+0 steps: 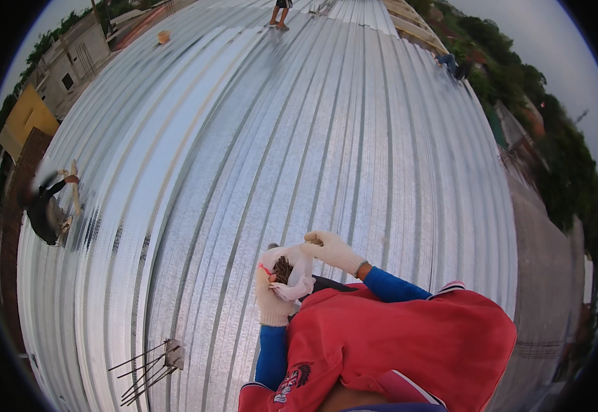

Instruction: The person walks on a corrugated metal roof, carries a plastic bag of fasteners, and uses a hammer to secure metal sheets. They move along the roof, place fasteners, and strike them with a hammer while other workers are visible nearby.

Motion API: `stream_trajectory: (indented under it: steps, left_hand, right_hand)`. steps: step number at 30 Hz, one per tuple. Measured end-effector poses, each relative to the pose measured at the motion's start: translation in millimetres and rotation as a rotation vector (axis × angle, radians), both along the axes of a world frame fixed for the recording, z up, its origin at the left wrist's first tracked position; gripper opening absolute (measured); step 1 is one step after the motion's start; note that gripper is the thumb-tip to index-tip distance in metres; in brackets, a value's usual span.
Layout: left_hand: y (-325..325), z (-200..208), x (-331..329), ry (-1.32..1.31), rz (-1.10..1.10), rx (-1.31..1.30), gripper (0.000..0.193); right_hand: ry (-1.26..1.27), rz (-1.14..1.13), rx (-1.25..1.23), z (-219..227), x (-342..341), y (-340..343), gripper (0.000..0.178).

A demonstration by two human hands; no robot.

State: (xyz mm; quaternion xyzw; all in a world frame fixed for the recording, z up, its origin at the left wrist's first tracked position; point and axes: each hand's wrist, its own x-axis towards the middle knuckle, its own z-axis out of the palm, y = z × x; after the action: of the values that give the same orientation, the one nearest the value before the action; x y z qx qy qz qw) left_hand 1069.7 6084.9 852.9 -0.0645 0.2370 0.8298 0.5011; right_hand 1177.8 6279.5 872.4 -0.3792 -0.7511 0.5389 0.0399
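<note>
In front of my body, my left hand [271, 302], in a cream knit glove, grips a white plastic bag [297, 287] by its side. The bag's mouth is open, and a bunch of thin dark brown pieces, like nails or screws [283, 269], shows inside. A bit of red [266, 269] lies by the fingers at the bag's left edge. My right hand [336, 254], gloved the same way, is just above the bag's right rim. Its fingers are closed and bent together at the tips; whatever is in them is too small to make out.
Ribbed metal roofing sheets [326, 158] spread all around. A concrete post stub [174, 353] with several rebar rods pokes through at lower left. One person [48, 213] crouches at the left edge, another [282, 12] stands far ahead, a third [455, 66] is at the far right edge. An orange bucket [164, 36] sits far left.
</note>
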Motion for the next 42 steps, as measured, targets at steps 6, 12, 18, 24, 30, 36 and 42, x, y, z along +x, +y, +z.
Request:
stream_trajectory:
  steps: [6,12,18,24,30,36,42]
  left_hand:
    - [31.7,3.2,-80.1,-0.057,-0.078,-0.009,0.063]
    - [89.5,-2.0,-205.9,0.056,0.088,-0.129,0.058]
    - [146.5,0.6,-303.1,0.089,0.194,-0.122,0.052]
    - [190.3,14.0,-347.7,0.116,0.243,-0.106,0.047]
    - [204.4,1.6,-373.1,0.122,0.033,-0.134,0.054]
    - [215.4,9.8,-412.3,0.069,-0.162,-0.125,0.051]
    - [221.9,19.2,-428.7,0.117,-0.185,-0.101,0.041]
  right_hand:
    - [0.037,-0.033,-0.302,-15.3,-83.0,48.9,0.055]
    - [0.125,0.079,-0.349,-21.2,-230.8,106.4,0.05]
    - [0.149,0.205,-0.359,-17.8,-332.0,165.0,0.052]
    - [0.183,0.162,-0.588,8.5,-365.5,200.2,0.062]
    - [0.29,-0.045,-0.855,-0.1,-363.3,176.2,0.067]
    - [0.312,-0.208,-0.838,14.6,-382.8,170.2,0.061]
    - [0.3,-0.309,-0.693,6.0,-401.9,166.5,0.046]
